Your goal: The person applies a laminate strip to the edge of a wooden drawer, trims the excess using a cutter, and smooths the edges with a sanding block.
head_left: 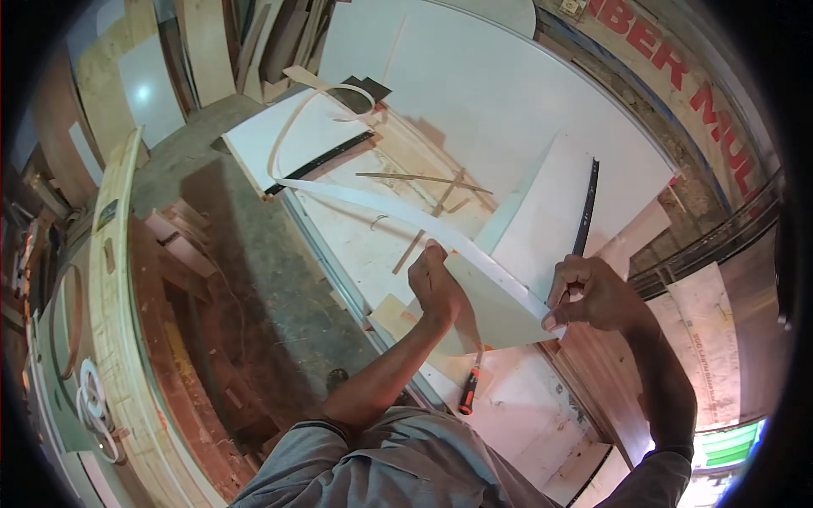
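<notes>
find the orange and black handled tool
In the head view the orange and black handled tool lies on the white board, low centre, just below the pale panel between both hands.

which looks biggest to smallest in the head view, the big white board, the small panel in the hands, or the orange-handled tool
1. big white board
2. small panel, nearer the camera, so its true size is unsure
3. orange-handled tool
</notes>
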`<action>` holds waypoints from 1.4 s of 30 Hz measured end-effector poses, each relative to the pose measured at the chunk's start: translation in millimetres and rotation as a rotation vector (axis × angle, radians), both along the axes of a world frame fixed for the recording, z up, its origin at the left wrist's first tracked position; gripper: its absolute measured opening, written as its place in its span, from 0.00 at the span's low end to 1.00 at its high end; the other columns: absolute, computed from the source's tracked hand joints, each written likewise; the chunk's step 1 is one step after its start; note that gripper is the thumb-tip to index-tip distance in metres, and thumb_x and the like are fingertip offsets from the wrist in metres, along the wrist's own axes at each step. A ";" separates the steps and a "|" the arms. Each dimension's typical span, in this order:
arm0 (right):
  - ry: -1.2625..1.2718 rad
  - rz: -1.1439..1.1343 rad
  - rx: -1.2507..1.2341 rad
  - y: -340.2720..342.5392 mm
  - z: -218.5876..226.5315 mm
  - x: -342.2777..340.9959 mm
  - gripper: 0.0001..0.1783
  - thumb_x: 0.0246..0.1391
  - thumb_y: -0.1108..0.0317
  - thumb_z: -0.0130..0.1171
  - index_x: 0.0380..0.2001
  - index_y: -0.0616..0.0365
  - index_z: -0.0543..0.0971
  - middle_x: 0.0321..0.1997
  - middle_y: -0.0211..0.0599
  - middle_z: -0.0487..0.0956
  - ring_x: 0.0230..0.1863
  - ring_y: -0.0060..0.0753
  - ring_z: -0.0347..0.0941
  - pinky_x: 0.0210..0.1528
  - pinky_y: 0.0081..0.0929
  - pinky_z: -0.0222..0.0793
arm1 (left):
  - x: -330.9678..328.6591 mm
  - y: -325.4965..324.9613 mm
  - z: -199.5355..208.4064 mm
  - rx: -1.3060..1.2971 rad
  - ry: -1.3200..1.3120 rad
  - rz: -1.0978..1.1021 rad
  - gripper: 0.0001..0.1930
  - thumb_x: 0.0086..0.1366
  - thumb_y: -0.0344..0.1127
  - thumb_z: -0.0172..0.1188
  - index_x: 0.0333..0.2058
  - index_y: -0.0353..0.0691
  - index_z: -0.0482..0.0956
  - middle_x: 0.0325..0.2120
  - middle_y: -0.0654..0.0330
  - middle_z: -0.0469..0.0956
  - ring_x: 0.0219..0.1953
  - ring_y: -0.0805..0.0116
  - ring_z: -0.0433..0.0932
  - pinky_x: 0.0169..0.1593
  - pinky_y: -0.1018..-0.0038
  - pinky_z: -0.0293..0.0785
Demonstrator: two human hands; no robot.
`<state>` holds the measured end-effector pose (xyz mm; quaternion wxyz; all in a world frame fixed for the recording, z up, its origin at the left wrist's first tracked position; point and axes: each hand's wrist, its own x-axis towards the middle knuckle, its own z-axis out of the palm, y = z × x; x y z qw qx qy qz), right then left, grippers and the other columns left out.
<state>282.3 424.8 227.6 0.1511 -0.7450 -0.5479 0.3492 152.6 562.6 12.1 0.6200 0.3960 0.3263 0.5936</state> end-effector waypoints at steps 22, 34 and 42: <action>0.096 -0.309 0.135 87.5 -21.5 -49.3 0.17 0.45 0.66 0.80 0.19 0.64 0.81 0.15 0.27 0.76 0.18 0.12 0.66 0.21 0.19 0.59 | -8.0 4.6 -13.3 0.199 0.027 -0.097 0.22 0.76 0.42 0.39 0.31 0.31 0.76 0.24 0.59 0.78 0.27 0.70 0.77 0.30 0.71 0.71; -0.059 -0.297 0.369 108.2 -36.8 -76.1 0.22 0.48 0.56 0.79 0.20 0.61 0.79 0.16 0.27 0.73 0.19 0.16 0.64 0.22 0.23 0.59 | -2.1 5.4 -11.6 0.124 0.031 -0.049 0.22 0.75 0.38 0.40 0.22 0.34 0.68 0.17 0.55 0.68 0.21 0.66 0.66 0.27 0.64 0.63; -0.744 0.004 0.671 54.2 -62.1 -103.4 0.22 0.44 0.66 0.74 0.42 0.61 0.78 0.39 0.39 0.73 0.41 0.43 0.71 0.40 0.39 0.70 | -27.1 14.0 -23.7 0.146 0.148 -0.222 0.23 0.78 0.44 0.39 0.31 0.32 0.73 0.27 0.53 0.73 0.32 0.65 0.71 0.40 0.66 0.68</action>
